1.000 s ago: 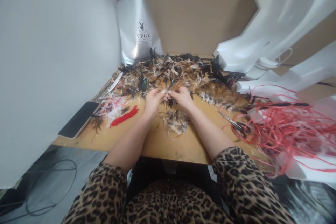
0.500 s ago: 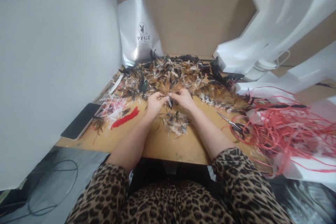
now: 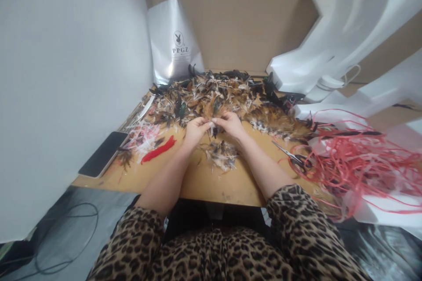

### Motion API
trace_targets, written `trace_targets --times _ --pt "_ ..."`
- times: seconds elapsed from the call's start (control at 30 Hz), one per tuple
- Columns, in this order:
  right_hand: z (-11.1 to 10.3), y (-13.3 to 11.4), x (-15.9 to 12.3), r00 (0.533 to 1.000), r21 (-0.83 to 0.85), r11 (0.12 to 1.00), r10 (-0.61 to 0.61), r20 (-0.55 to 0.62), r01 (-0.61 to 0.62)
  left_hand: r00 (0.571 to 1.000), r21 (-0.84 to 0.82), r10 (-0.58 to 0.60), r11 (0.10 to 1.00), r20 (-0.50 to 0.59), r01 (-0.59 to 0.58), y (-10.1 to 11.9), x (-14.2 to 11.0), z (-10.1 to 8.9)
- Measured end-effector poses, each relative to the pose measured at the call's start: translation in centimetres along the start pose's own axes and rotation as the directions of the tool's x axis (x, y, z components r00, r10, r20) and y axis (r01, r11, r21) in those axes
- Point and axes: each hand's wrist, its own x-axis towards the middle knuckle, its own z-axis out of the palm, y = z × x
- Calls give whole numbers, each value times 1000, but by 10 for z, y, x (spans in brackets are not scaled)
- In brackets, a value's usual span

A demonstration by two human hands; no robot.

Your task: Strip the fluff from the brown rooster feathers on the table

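Note:
My left hand (image 3: 198,129) and my right hand (image 3: 231,124) meet at the middle of the table, thumbs and fingers pinched together. Between them they hold a small bunch of brown feathers (image 3: 208,109), its tips fanned away from me and pale quill ends pointing toward me. Behind the hands spreads a large heap of brown, black and white feathers (image 3: 227,85). Nearer to me, between my forearms, lies a small pile of feather scraps (image 3: 220,156). A row of brown feathers (image 3: 283,123) rests to the right of my right hand.
Scissors (image 3: 292,156) lie on the right beside tangled pink ribbon strips (image 3: 365,162). On the left are a red strip (image 3: 158,149), pink-and-white scraps (image 3: 143,136) and a phone (image 3: 103,153). A silver bag (image 3: 174,48) stands behind, a lidded white container (image 3: 325,88) back right.
Both hands stay pinched at nearly the same spot. The feather bunch has shifted slightly in the fingers, and a dark feather now stands up in its middle.

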Motion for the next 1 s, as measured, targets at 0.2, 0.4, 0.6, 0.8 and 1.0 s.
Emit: trace_targets --times 0.2,0.4,0.6,0.8,1.0 --pt "10 7 1 998 102 995 23 -54 -18 997 -150 -38 988 -65 28 -4 3 0" --pt "11 4 -2 1000 -11 1000 23 12 -22 991 -205 -111 974 -77 93 2 4 -2" --pt "8 0 -5 1000 -50 999 11 21 -10 990 -228 -138 965 -27 129 7 2 -2" --pt "6 2 -3 1000 -95 995 -25 -1 25 996 -84 -67 995 -60 61 2 6 -5" --pt "4 3 -3 1000 -107 994 -1 12 3 995 -141 -78 988 -70 67 -1 7 -6"
